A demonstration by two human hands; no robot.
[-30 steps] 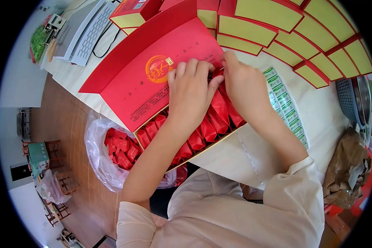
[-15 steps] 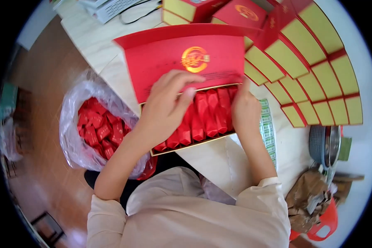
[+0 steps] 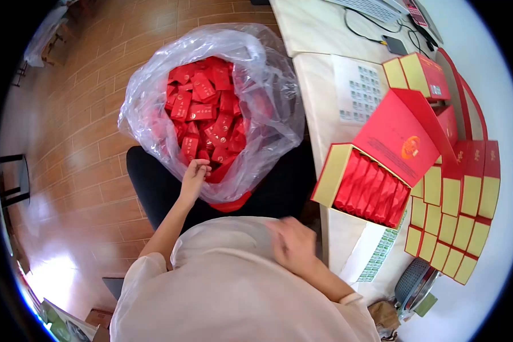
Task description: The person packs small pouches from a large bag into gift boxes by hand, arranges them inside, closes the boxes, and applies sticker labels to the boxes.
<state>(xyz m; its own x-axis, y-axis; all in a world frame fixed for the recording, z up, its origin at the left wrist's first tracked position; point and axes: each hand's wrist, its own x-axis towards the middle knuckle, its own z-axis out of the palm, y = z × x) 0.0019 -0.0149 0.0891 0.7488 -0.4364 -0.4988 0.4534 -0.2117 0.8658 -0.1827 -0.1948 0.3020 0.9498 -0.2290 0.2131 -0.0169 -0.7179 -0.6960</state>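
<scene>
My left hand (image 3: 194, 178) is at the near edge of a clear plastic bag (image 3: 268, 108), beside small red packets (image 3: 202, 117) with gold print that fill it. Its fingers are loosely bent and somewhat apart, with nothing visible in them. In front of my shirt is my right hand (image 3: 293, 245), smeared by motion, so its grip does not show. A red and gold box (image 3: 332, 176) stands at the table's edge with its lid (image 3: 399, 137) raised. Red packets (image 3: 370, 191) stand in a row inside it, apart from both hands.
Stacked red and gold boxes (image 3: 450, 222) stand along the right wall. Sticker sheets (image 3: 362, 91) lie on the pale table (image 3: 313, 74), with a cable and a black device (image 3: 394, 44) farther back. A grey basket (image 3: 413, 279) is at the near right.
Both hands have left the box, my left moving to the bag and my right to my front. The view has swung left, and the box now sits at the table's edge, lid still raised.
</scene>
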